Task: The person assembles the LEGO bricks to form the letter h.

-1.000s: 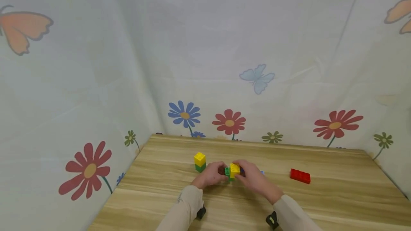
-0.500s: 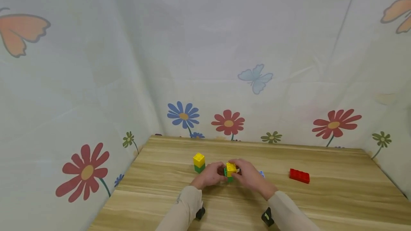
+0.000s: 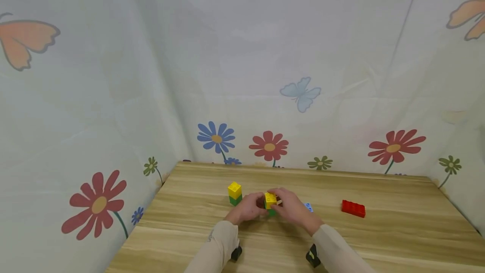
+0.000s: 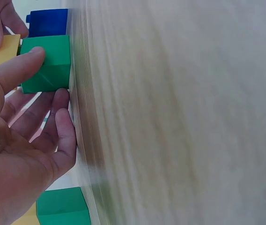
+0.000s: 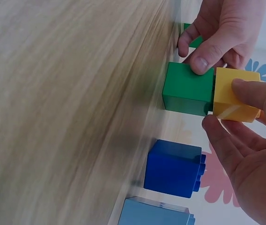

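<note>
Thumb and fingers of my left hand [image 3: 248, 208] grip a green toy building block [image 5: 188, 89] standing on the table. My right hand [image 3: 295, 210] pinches a yellow building block [image 5: 233, 93] by its sides, right over the green one. In the right wrist view, a narrow gap with green studs showing lies between the two blocks. Just right of the green block stands a dark blue block [image 5: 173, 168], hidden behind the right hand in the head view. A light blue block [image 3: 308, 207] sits beyond it, partly covered by that hand.
Left of my left hand stands a stack, a yellow block [image 3: 234, 188] on a green block [image 3: 235, 201]. A long red block [image 3: 353, 208] lies to the right on the wooden table [image 3: 398, 231]. A flower-printed curtain [image 3: 242, 75] hangs behind and at the sides.
My right hand has shifted left with the yellow block, from the green block's right side to over its studs. More of the light blue block shows. My left hand has stayed in place.
</note>
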`<action>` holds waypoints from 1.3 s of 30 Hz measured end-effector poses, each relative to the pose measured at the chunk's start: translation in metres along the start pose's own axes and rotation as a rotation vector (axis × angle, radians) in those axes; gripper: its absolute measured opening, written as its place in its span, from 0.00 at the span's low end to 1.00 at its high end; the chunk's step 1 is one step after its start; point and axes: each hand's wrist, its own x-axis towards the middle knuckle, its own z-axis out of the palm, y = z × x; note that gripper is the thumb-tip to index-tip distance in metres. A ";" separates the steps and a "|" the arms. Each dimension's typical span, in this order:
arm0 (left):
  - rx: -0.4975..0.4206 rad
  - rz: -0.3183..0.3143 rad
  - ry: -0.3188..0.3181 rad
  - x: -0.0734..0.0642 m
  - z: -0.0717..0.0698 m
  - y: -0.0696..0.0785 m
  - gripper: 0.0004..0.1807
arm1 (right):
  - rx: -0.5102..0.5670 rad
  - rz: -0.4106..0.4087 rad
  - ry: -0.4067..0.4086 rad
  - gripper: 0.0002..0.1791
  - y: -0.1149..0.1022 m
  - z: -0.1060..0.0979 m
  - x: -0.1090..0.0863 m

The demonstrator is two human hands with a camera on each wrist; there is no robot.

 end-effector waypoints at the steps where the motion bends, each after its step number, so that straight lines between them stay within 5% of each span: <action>1: -0.001 0.000 0.000 0.000 0.000 0.000 0.14 | 0.001 0.002 -0.002 0.23 0.001 0.000 0.000; 39: -0.074 -0.025 -0.021 -0.001 -0.001 -0.001 0.19 | -0.139 -0.043 -0.038 0.24 -0.004 -0.001 0.008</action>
